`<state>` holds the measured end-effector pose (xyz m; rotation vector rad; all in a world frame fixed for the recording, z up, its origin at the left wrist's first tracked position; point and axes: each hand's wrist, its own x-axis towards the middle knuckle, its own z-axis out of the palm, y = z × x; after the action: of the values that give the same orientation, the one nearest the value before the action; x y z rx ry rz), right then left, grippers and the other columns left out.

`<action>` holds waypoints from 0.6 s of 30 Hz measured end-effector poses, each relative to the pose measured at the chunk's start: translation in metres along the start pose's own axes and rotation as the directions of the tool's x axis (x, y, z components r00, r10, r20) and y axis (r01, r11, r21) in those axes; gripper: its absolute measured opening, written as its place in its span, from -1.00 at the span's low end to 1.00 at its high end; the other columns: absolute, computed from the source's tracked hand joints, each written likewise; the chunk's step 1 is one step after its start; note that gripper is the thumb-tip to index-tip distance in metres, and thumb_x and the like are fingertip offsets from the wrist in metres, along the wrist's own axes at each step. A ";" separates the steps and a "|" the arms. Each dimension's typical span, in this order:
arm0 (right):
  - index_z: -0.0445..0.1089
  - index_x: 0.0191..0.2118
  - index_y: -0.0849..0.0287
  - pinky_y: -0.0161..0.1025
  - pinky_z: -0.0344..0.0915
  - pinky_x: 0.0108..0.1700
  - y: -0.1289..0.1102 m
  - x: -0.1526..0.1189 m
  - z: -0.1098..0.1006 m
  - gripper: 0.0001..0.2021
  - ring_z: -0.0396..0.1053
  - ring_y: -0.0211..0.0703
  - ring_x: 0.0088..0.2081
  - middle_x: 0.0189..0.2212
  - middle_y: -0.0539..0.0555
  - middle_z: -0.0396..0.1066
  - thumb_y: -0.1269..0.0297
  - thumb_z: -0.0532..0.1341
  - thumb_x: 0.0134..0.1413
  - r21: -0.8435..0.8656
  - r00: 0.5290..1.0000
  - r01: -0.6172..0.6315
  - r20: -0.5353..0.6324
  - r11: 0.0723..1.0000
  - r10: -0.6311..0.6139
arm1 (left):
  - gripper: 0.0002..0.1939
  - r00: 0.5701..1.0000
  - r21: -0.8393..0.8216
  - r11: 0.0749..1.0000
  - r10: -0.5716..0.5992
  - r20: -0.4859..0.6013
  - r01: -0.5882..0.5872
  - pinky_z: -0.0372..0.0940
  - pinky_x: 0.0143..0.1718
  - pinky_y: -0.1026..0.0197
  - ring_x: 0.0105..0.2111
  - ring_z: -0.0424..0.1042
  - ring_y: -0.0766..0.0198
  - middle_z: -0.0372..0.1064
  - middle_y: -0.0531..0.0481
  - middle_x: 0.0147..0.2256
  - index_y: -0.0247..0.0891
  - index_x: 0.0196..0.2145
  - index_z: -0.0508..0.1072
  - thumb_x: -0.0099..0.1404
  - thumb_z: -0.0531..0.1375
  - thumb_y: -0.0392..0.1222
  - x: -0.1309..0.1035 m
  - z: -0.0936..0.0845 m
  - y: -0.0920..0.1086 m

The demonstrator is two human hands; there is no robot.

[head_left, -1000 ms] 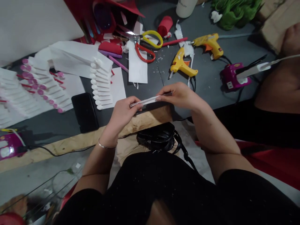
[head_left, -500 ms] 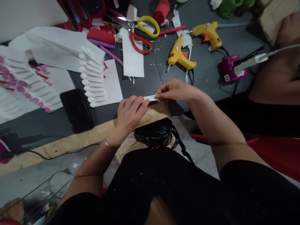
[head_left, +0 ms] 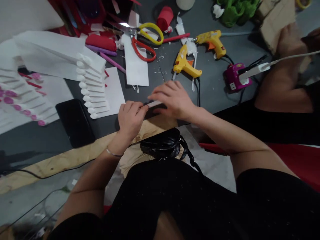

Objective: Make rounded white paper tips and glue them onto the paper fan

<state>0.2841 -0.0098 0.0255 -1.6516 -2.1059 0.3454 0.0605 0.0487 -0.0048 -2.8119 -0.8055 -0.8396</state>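
A narrow white strip, which looks like paper, lies between my hands at the front edge of the dark table. My left hand is closed on its left end, thumb and fingers pressed together. Over the strip's right end is my right hand, palm down with fingers stretched out and a little apart; its fingertips partly hide the strip. Just left of my left hand, a row of white-tipped sticks rests on white paper. A black phone lies further left.
Scissors with yellow and red handles lie on white paper beyond my hands. Two yellow glue guns and a purple power block are to the right. Another person's arm is at the far right. Pink-tipped sticks lie at left.
My right hand has gone from pinching the strip's right end to lying over it with fingers extended. My left hand still grips the left end. The whole view has shifted slightly.
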 end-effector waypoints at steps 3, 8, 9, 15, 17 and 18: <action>0.52 -0.09 0.04 -0.04 0.17 -0.03 -0.003 -0.005 0.020 -0.80 0.32 0.00 -0.04 -0.10 0.10 0.55 0.27 0.12 0.46 -0.232 0.988 0.153 0.030 0.961 -0.150 | -0.80 0.999 0.024 0.999 0.033 0.040 -0.034 0.05 -0.29 0.07 -0.27 0.35 0.15 0.54 -0.03 -0.32 -0.14 -0.27 0.56 0.54 0.18 -0.19 -0.005 0.003 0.002; 0.49 -0.25 0.05 -0.07 0.09 -0.12 0.011 -0.015 0.028 -0.63 0.24 -0.05 -0.17 -0.29 0.07 0.49 0.30 -0.02 0.53 -0.329 0.981 0.195 0.058 0.924 -0.186 | -0.79 0.991 -0.041 0.999 0.014 0.134 -0.009 0.08 -0.28 0.07 -0.26 0.34 0.13 0.53 -0.08 -0.31 -0.17 -0.18 0.60 0.54 0.15 -0.25 -0.019 0.001 0.003; 0.50 -0.24 0.05 -0.07 0.09 -0.12 0.014 -0.017 0.027 -0.64 0.24 -0.04 -0.17 -0.28 0.08 0.49 0.29 -0.01 0.53 -0.321 0.982 0.190 0.055 0.928 -0.182 | -0.79 0.988 -0.063 0.998 0.010 0.154 0.000 0.09 -0.28 0.07 -0.26 0.35 0.13 0.54 -0.09 -0.30 -0.18 -0.16 0.61 0.54 0.14 -0.25 -0.022 0.001 0.003; 0.52 -0.01 -0.02 -0.05 0.12 -0.05 0.025 -0.020 0.025 -0.79 0.26 0.01 -0.04 -0.06 0.11 0.50 0.19 0.15 0.44 -0.321 0.975 0.220 0.030 0.921 -0.222 | -0.73 0.954 -0.142 0.981 -0.090 0.287 0.136 0.19 -0.27 0.06 -0.23 0.43 0.11 0.56 -0.13 -0.26 -0.16 -0.07 0.64 0.54 0.11 -0.25 -0.029 -0.001 0.003; 0.53 -0.13 -0.03 -0.06 0.12 -0.05 0.027 -0.016 0.026 -0.77 0.26 -0.03 -0.07 -0.10 0.07 0.50 0.23 0.10 0.47 -0.322 0.966 0.254 0.045 0.912 -0.253 | -0.73 0.944 -0.163 0.973 -0.108 0.311 0.164 0.21 -0.26 0.05 -0.23 0.43 0.10 0.57 -0.14 -0.24 -0.17 -0.10 0.64 0.54 0.11 -0.25 -0.028 -0.003 0.004; 0.52 -0.18 -0.02 -0.07 0.13 -0.06 0.028 -0.015 0.027 -0.73 0.26 -0.05 -0.08 -0.12 0.05 0.50 0.25 0.07 0.48 -0.321 0.963 0.266 0.051 0.909 -0.264 | -0.74 0.941 -0.173 0.969 -0.112 0.319 0.174 0.21 -0.25 0.05 -0.23 0.43 0.10 0.57 -0.14 -0.24 -0.18 -0.11 0.63 0.54 0.11 -0.24 -0.028 -0.005 0.004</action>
<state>0.2982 -0.0149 -0.0135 -1.4987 -2.4567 -0.0909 0.0404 0.0315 -0.0157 -3.1447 -1.0331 -0.5286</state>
